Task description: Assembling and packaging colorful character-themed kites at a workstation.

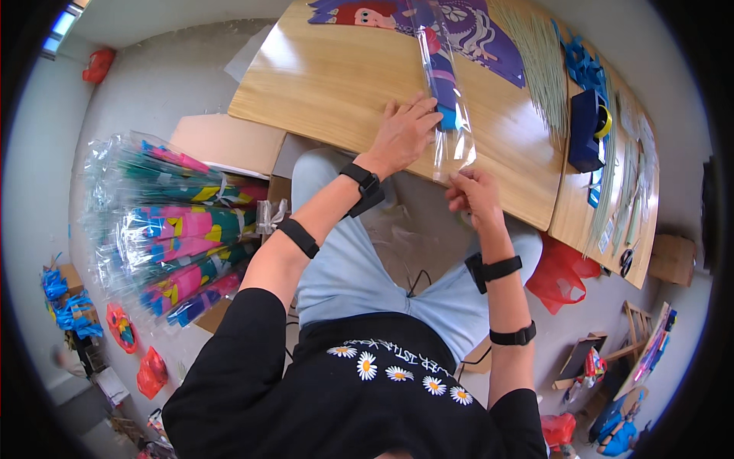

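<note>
A clear sleeve (pixel 456 147) containing a purple-blue bundle (pixel 443 83) is lying on the counter (pixel 344 76); the left hand (pixel 401 135), fingers apart, is touching its left edge, the right hand (pixel 477 197) pinching its near end.

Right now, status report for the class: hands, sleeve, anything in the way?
Left hand touching clear sleeve. Right hand curled at its near end, grip unclear. Purple-and-blue piece inside. Tape dispenser off right, not in the way.
</note>
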